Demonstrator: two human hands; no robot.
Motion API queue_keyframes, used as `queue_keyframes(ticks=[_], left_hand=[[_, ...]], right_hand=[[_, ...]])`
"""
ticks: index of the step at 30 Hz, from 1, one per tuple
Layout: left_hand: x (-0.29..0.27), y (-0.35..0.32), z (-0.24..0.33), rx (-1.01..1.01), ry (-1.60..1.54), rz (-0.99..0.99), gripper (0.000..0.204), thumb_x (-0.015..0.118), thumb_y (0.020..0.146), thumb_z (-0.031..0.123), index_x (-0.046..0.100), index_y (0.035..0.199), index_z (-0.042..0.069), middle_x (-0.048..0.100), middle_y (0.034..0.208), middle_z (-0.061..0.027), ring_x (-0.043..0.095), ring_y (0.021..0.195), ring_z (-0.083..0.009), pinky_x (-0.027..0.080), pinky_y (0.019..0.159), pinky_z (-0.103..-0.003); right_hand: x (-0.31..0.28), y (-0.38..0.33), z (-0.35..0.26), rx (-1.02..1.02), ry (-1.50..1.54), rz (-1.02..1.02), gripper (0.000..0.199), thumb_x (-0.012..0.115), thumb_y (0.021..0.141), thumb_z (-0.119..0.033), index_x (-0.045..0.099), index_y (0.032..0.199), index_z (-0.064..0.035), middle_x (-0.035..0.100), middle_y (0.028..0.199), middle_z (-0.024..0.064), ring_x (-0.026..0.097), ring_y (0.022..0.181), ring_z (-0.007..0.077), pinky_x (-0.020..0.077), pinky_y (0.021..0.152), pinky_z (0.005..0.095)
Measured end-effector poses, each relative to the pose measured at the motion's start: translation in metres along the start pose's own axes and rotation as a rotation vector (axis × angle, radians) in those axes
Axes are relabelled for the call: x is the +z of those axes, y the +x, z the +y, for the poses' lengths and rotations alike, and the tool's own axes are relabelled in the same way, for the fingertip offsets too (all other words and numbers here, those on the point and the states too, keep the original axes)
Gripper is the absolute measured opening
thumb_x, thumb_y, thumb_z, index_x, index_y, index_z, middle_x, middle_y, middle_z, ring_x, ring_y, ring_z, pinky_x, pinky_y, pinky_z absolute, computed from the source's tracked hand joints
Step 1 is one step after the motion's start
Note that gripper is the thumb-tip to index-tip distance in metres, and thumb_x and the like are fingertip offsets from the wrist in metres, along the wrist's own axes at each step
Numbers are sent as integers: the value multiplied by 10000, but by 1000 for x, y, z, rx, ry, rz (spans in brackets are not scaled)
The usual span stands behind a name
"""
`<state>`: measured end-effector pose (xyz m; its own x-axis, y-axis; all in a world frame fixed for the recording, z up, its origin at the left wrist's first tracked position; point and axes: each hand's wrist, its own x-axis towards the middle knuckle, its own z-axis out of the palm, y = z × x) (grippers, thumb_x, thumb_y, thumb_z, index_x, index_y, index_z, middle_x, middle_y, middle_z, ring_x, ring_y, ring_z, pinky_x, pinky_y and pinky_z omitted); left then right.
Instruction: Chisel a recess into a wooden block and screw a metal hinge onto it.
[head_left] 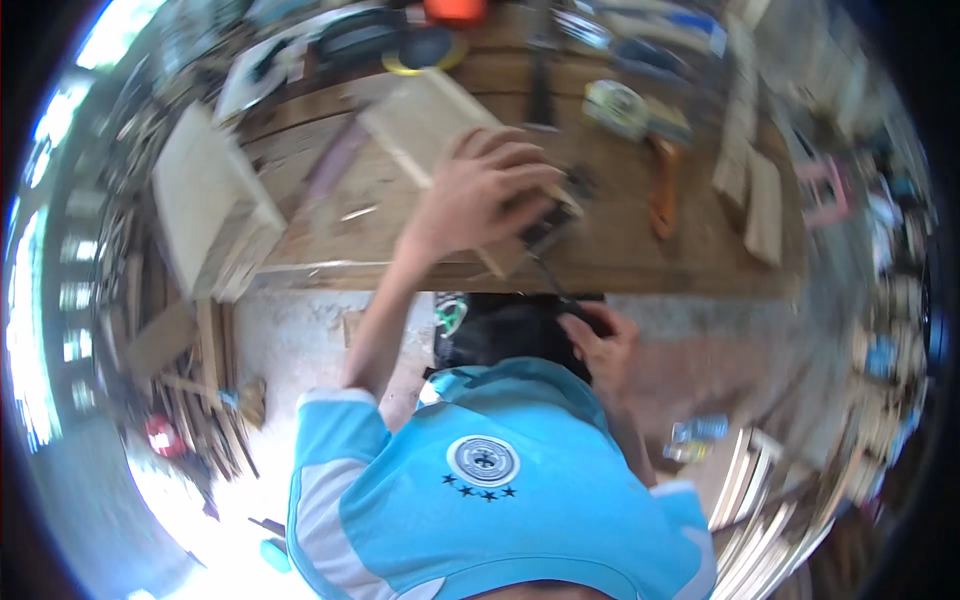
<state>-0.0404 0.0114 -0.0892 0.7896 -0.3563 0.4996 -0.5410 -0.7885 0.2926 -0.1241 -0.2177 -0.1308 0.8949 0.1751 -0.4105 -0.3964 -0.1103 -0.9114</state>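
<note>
Two bare hands are at work in my feed. The left hand [490,190] lies over the lower end of a pale board [425,120], fingers bent and slightly spread; I cannot tell whether they grip the board or the dark block [543,232] beneath the fingertips. The right hand [605,345], lower and just off the bench [610,250], has its fingers closed around a thin dark tool [560,288], whose shaft slants up toward the block.

The board lies aslant near the front of the bench, its far end pointing up and left. I see light, creamy wood with a smooth flat face and paler, straight long edges; blur softens its grain. To its right are a tape measure [615,108] and an orange-handled brush [663,190].
</note>
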Motion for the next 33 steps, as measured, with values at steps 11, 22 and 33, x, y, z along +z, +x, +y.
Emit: queue_keyframes(ticks=[11,22,33], left_hand=[[6,-9,2,-10,-16,88,255,608,745,322,635,948,170,582,978,-14,476,1076,-232,293,969,-430],[3,2,6,-58,-14,-3,268,607,755,313,630,984,175,580,1026,-17,465,1113,-250,289,984,-439],[-2,-2,13,-95,4,-60,295,618,757,282,621,1036,185,572,1075,-17,455,1133,-262,288,990,-443]], right_hand=[[-5,8,-3,-1048,-678,166,162,631,813,-154,586,860,-5,569,703,49,471,479,80,324,380,199],[-6,22,-7,-1033,-977,219,299,484,918,-289,569,882,-4,495,607,21,433,451,70,312,374,192],[-1,-4,-16,-679,-855,5,251,629,783,-151,555,939,31,613,782,187,612,690,334,489,611,359]])
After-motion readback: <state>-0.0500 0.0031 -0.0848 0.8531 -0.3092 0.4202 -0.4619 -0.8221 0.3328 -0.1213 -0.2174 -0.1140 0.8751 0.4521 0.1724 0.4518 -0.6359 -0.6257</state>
